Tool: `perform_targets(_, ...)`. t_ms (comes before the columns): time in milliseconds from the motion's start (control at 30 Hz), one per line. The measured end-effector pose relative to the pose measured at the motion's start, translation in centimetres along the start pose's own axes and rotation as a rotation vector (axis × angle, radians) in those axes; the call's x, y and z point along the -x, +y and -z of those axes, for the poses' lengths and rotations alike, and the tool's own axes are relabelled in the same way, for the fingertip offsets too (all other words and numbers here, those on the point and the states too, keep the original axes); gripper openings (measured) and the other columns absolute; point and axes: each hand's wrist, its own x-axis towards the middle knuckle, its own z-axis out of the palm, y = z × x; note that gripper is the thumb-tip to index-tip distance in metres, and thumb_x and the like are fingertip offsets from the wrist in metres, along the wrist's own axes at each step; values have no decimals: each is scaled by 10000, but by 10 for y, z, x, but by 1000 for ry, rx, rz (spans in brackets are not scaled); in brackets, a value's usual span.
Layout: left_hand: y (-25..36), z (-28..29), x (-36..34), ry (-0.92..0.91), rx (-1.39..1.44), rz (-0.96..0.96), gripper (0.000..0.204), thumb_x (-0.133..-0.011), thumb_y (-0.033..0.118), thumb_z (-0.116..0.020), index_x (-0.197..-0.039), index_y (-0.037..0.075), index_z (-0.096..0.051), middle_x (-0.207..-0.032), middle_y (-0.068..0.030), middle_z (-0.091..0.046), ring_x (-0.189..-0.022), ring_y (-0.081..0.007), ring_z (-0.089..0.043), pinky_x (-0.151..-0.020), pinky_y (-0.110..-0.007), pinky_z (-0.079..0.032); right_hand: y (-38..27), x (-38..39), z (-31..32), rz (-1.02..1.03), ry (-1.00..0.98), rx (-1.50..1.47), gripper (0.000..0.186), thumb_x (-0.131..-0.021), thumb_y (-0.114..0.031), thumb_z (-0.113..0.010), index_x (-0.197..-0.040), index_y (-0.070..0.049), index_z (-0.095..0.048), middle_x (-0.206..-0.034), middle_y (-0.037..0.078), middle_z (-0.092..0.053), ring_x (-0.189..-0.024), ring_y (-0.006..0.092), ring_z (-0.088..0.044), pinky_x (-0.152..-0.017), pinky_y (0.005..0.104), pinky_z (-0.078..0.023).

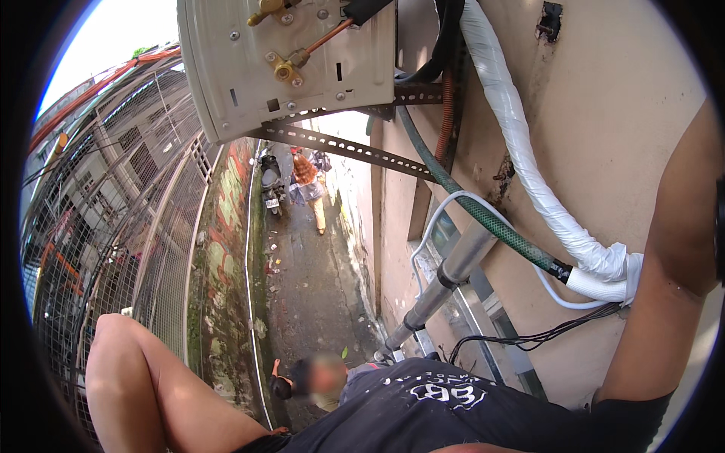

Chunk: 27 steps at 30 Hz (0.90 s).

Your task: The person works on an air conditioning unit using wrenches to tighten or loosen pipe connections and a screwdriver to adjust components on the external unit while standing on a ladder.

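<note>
Neither of my hands shows. My bent left arm [132, 370] comes up at the lower left, its hand past the lower edge. On the right my raised right arm [653, 302] runs up and out of the picture. Beside that arm, a white-wrapped pipe bundle [521, 136] comes down the wall to a white ribbed sleeve [596, 285]. A green hose [483, 215] enters the sleeve behind black tape. Above, an air conditioner outdoor unit [234, 83] shows brass valves [284, 71]; a copper pipe [330, 36] with black insulation joins one.
A perforated steel bracket [347, 151] holds the unit off the beige wall [604, 151]. A grey metal pole [461, 260] slants along the wall near black wires [529, 337]. Far below lies a wet alley [310, 294] with people and a motorcycle [270, 185]. Wire mesh and cables [98, 226] line the left.
</note>
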Motion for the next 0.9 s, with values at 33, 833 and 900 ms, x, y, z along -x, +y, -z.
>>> perform_targets(33,-2,1,-3,-18,-1,17,268,-951,135,-714,-1130,-6,-574,-915,-69,-554,-589,-49,-422,-439,-207,-331,2,-3,2,19,20,-16,305,-998,-277,-652,-1101,10,-669,-801,43,-639,-719,159,-637,-665,323,-534)
perform_targets(833,8,13,-20,-100,-63,93,171,-917,97,-737,-999,25,-605,-866,-40,-523,-616,-54,-426,-454,-212,-340,-18,-7,16,89,106,31,229,-1012,-207,-596,-1090,6,-630,-819,42,-618,-729,148,-610,-675,316,-513)
perform_targets(900,16,10,-22,-93,-46,122,164,-914,94,-739,-988,27,-608,-862,-38,-520,-619,-55,-427,-455,-213,-341,-22,-8,6,96,90,10,223,-1013,-201,-591,-1089,5,-627,-820,42,-616,-729,148,-608,-676,315,-511)
